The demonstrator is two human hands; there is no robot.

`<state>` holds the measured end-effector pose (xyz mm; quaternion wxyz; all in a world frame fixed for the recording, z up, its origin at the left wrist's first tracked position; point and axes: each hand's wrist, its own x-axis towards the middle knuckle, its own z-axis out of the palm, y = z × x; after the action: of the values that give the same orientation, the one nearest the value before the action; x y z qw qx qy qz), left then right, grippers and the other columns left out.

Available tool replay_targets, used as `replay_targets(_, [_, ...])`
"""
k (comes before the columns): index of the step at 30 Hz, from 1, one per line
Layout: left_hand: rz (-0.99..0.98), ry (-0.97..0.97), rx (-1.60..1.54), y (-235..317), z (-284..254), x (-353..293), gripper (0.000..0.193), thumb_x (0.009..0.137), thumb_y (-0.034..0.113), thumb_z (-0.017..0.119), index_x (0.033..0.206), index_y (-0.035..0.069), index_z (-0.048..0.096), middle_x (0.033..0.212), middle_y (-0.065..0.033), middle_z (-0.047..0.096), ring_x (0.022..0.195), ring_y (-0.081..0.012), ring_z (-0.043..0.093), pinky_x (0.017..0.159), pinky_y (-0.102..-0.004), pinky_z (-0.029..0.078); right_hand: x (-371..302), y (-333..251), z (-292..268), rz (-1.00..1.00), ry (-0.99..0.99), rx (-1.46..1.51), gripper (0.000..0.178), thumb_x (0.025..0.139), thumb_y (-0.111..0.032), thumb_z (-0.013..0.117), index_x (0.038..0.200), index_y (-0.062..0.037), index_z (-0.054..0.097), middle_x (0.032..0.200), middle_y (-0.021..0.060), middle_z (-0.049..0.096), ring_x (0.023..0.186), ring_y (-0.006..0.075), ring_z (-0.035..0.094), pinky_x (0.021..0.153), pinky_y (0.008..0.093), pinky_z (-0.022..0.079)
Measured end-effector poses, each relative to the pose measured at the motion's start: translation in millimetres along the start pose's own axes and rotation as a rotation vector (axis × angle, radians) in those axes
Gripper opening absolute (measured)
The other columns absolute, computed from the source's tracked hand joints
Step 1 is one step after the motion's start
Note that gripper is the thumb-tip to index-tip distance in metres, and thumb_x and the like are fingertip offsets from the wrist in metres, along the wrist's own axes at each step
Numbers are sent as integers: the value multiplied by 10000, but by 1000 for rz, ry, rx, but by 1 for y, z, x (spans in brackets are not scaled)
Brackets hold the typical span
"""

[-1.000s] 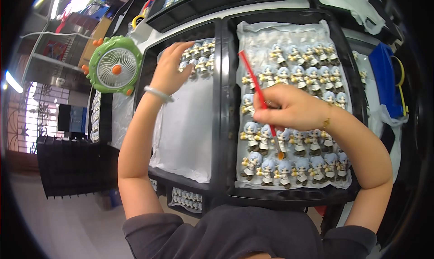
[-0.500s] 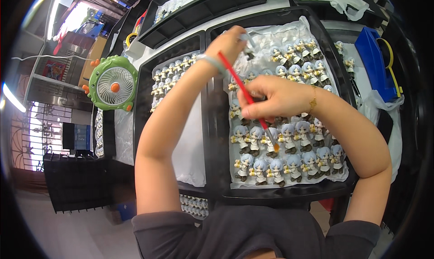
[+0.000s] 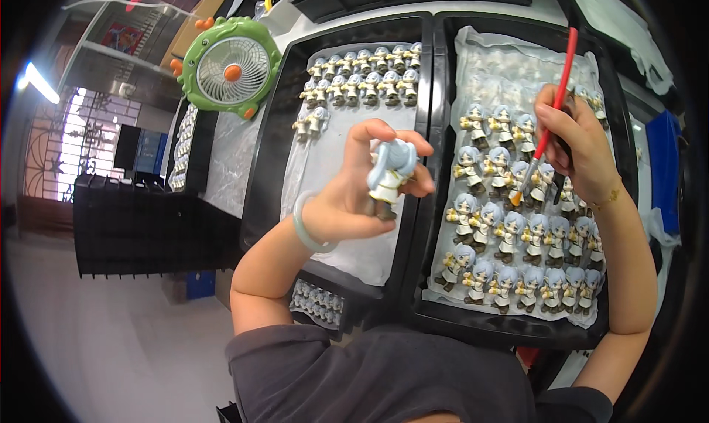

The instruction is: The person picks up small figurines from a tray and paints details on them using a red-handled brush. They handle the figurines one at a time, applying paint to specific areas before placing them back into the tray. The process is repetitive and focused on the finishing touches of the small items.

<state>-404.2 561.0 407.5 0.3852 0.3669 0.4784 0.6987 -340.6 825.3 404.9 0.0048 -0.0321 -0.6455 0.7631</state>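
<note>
Green fan (image 3: 233,72) (orange-hubbed) at left; lit tube lamp (image 3: 42,83) farther left.

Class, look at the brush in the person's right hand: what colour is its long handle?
The brush handle is red, showing best in the head view.

Figurines (image 3: 509,232) rest in two trays (image 3: 441,90) (fan (image 3: 233,73) left of both).

The face of the blue-haired figurine (image 3: 389,175) gripped in the left hand (image 3: 340,201) is turned out of sight. The right hand (image 3: 580,146) and its forearm hide parts of nearby figurines (image 3: 567,194) and the adjacent tray rim (image 3: 480,327). Below the left hand, stacked figurines (image 3: 317,305) look too small for detail; far above it, the frame's top edge crops a black tray (image 3: 413,2).
</note>
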Motion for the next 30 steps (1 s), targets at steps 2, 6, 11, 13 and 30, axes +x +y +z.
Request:
replay_targets(2, [44,-5,55,1,3,0,754,543,-121,454,1146,227,166,1186,-148,299,992,-235,445,839,-330,341,1,1,-2,19,39,-20,170,794,-218,509,715,-84,440,484,-46,398,329,-5,304,292,139,216])
replay_targets(6, [32,4,157,6,5,-2,772,513,-120,485,1137,218,180,1191,-175,324,972,-254,464,823,-331,342,3,4,-1,2,34,3,174,792,-214,510,720,-76,433,486,-50,389,334,-3,314,296,138,221])
replay_targets(11, [136,44,667,10,2,-3,636,533,28,570,1116,85,321,1022,-106,381,841,-187,424,715,-276,331,3,4,1,19,47,-36,172,791,-217,511,732,-73,438,496,-46,392,341,0,319,304,144,227])
replay_targets(13, [141,108,987,14,4,-3,612,511,134,623,1076,57,399,892,-84,395,773,-193,405,678,-278,316,3,4,1,15,45,-48,174,793,-222,509,737,-72,440,496,-45,392,342,0,316,305,146,226])
replay_targets(30, [156,167,1434,15,10,-2,613,454,232,697,1001,44,496,737,-58,436,651,-197,415,604,-272,303,0,3,3,-115,-17,-68,216,826,-237,462,820,-27,513,494,-7,452,347,-2,283,321,147,210])
